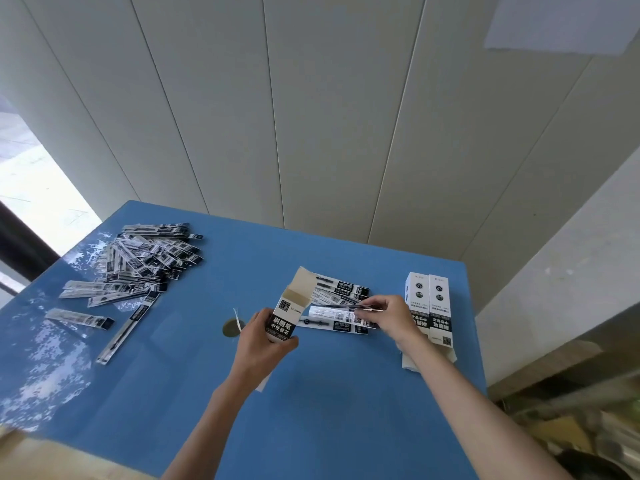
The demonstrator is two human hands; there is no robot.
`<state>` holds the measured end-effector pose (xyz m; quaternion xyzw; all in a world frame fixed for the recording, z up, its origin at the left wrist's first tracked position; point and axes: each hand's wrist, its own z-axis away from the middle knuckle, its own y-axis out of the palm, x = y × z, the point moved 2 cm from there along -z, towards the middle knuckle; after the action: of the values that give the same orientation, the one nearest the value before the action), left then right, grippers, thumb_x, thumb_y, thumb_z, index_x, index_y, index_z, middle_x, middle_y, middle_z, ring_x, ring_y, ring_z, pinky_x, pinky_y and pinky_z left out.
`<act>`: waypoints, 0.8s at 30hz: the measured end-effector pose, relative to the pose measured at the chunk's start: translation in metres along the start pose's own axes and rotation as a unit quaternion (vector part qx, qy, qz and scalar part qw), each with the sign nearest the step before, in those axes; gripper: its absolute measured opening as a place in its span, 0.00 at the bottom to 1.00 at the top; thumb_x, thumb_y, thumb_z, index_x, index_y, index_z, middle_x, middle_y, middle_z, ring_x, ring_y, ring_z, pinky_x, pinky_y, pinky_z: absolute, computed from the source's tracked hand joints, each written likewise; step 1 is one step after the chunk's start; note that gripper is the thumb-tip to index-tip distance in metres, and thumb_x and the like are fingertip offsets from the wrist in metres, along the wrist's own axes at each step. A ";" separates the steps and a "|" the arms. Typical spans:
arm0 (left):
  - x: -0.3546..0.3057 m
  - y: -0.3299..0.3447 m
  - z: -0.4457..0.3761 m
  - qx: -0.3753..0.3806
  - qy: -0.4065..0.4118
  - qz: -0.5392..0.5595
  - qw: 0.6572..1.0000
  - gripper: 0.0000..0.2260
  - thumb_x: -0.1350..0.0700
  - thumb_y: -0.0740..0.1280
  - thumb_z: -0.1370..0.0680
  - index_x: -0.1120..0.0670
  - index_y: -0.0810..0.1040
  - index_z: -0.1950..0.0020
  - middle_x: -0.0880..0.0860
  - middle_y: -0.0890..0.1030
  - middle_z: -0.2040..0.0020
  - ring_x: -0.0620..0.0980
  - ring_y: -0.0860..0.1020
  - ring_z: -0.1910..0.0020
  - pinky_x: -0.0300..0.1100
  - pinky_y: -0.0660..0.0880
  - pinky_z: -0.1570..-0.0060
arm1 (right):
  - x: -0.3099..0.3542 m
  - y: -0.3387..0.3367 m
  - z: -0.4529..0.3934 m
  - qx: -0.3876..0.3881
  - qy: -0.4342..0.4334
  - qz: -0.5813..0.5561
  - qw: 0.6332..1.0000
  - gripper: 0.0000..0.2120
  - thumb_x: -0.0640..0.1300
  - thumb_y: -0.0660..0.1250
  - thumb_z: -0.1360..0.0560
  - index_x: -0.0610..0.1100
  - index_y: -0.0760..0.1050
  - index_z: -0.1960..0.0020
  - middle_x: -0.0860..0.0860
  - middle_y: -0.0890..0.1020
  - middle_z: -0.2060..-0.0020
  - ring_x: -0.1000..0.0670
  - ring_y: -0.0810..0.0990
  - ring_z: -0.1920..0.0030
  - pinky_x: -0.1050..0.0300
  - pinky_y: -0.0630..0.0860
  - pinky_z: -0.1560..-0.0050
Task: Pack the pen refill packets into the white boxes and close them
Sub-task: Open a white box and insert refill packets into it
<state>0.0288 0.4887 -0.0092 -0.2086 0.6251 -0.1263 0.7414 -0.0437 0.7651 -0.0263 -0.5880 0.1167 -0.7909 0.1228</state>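
Pen refill packets (341,315) are pinched by the right hand (389,315). An open white box (285,318) is gripped by the left hand (265,341) above the blue worktop (346,410).

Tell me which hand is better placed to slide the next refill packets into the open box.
The right hand: it already pinches refill packets just beside the open box. The left hand is occupied gripping that box, its flaps open.

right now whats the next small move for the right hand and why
Probably lift the packets pinched in the right hand and steer their ends to the open box. The left hand holds that box with its top flaps raised, and the gathered packets lie on the table just beside it.
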 end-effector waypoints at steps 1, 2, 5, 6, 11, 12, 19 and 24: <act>0.000 0.000 0.001 0.001 -0.001 0.000 1.000 0.15 0.51 0.75 0.38 0.47 0.76 0.55 0.51 0.79 0.56 0.51 0.79 0.60 0.49 0.77 0.59 | -0.001 0.000 0.001 -0.004 0.006 -0.009 1.000 0.10 0.40 0.82 0.34 0.48 0.84 0.57 0.52 0.86 0.57 0.54 0.83 0.55 0.61 0.75 0.53; 0.000 0.000 0.001 0.001 -0.001 0.000 1.000 0.15 0.51 0.75 0.38 0.47 0.76 0.55 0.51 0.79 0.56 0.51 0.79 0.60 0.49 0.77 0.59 | -0.002 0.000 0.001 -0.007 0.015 -0.018 1.000 0.10 0.40 0.82 0.34 0.48 0.83 0.57 0.52 0.86 0.57 0.53 0.82 0.55 0.61 0.75 0.53; 0.001 0.000 0.003 0.000 -0.003 -0.002 1.000 0.15 0.53 0.76 0.37 0.48 0.76 0.55 0.51 0.79 0.55 0.51 0.79 0.60 0.49 0.77 0.59 | -0.006 0.000 0.000 0.009 0.049 -0.052 0.997 0.13 0.42 0.83 0.36 0.46 0.84 0.55 0.47 0.86 0.54 0.49 0.84 0.52 0.53 0.80 0.54; 0.001 0.000 0.003 0.001 -0.003 -0.001 1.000 0.15 0.53 0.76 0.37 0.48 0.75 0.55 0.51 0.79 0.55 0.51 0.78 0.60 0.48 0.77 0.60 | -0.007 0.001 0.000 0.019 0.062 -0.065 0.996 0.15 0.45 0.84 0.38 0.45 0.85 0.54 0.47 0.87 0.53 0.48 0.84 0.51 0.50 0.82 0.51; 0.001 0.000 0.005 0.002 -0.008 0.003 1.000 0.16 0.50 0.75 0.38 0.47 0.75 0.55 0.51 0.79 0.56 0.51 0.78 0.61 0.48 0.77 0.61 | -0.009 0.003 -0.001 -0.018 0.083 -0.060 0.995 0.10 0.48 0.81 0.33 0.45 0.84 0.58 0.51 0.86 0.55 0.50 0.82 0.47 0.55 0.76 0.48; 0.001 0.000 0.006 0.002 -0.009 0.001 1.000 0.16 0.50 0.75 0.39 0.47 0.75 0.55 0.51 0.79 0.56 0.51 0.78 0.61 0.48 0.77 0.61 | -0.009 0.003 -0.001 -0.027 0.077 -0.048 0.996 0.07 0.43 0.80 0.32 0.45 0.84 0.57 0.50 0.86 0.55 0.49 0.82 0.47 0.57 0.74 0.51; 0.002 0.001 0.008 -0.006 -0.012 -0.008 1.000 0.14 0.54 0.76 0.37 0.47 0.75 0.56 0.51 0.78 0.56 0.52 0.78 0.59 0.50 0.77 0.58 | -0.002 -0.001 0.001 -0.082 0.015 -0.064 0.995 0.11 0.37 0.78 0.32 0.47 0.83 0.53 0.50 0.84 0.54 0.52 0.81 0.54 0.60 0.74 0.56; 0.000 0.005 0.007 0.000 -0.010 -0.013 1.000 0.15 0.54 0.77 0.36 0.47 0.75 0.55 0.51 0.79 0.56 0.51 0.78 0.58 0.49 0.76 0.57 | 0.016 -0.007 -0.003 -0.061 0.003 -0.135 0.989 0.08 0.34 0.78 0.32 0.43 0.84 0.55 0.50 0.87 0.61 0.53 0.83 0.60 0.62 0.76 0.56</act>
<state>0.0351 0.4938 -0.0105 -0.2176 0.6149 -0.1338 0.7461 -0.0512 0.7665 -0.0099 -0.6025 0.0847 -0.7933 -0.0215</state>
